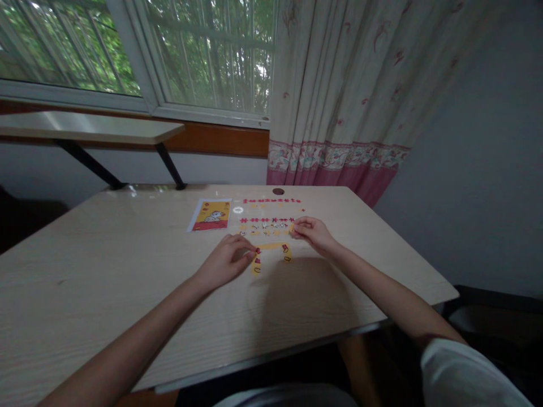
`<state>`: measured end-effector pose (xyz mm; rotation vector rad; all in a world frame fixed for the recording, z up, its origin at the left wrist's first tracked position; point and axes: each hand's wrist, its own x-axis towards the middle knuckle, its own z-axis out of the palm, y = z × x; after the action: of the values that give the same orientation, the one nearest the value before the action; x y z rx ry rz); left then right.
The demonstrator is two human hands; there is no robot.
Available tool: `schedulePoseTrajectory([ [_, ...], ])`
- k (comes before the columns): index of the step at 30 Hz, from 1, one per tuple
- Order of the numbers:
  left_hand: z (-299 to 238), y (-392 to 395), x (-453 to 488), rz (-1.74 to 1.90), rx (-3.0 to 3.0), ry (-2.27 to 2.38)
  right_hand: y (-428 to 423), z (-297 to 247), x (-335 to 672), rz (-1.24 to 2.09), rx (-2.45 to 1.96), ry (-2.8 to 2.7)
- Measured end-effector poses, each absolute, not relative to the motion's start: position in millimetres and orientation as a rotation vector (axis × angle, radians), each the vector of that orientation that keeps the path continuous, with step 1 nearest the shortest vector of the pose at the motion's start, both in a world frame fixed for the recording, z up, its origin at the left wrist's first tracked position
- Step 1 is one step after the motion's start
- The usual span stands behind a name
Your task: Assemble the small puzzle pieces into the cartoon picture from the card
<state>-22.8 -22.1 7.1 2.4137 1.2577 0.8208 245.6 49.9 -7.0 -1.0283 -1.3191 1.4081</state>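
Note:
Joined yellow jigsaw puzzle pieces [271, 246] lie on the table as a top strip with a short arm down each side, bearing small red designs. At the upper left corner of this strip, my left hand [229, 261] has thumb and fingertips closed on the edge. My right hand [313, 233] pinches a small yellow puzzle piece [292, 229] just above the strip's right end, beside the rows of loose pieces. Those loose puzzle pieces [265, 226], red, white and yellow, lie in rows beyond the joined part. Fingers partly hide the held piece.
A printed picture [211, 215] of a white animal on yellow and red lies left of the rows. Another row of red pieces [271, 200] sits farther back, near a round hole [278, 191] in the tabletop. A raised shelf [89, 127] stands at the back left.

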Motion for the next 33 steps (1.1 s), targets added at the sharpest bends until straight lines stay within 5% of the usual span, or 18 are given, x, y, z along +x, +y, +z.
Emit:
schedulePoseTrajectory([
  [10,3.6,-19.8,-31.8,0.737,2.589,1.336,134.5,-5.4,246.3,0.489,-1.528,-1.958],
  [23,5.0,-19.4,-34.2,0.73,2.626,1.376,164.3,12.7,210.5,0.146,-1.555,-2.329],
  [33,5.5,-20.5,-34.5,0.666,2.682,1.395,173.1,25.0,148.1,0.206,-1.437,-2.613],
])
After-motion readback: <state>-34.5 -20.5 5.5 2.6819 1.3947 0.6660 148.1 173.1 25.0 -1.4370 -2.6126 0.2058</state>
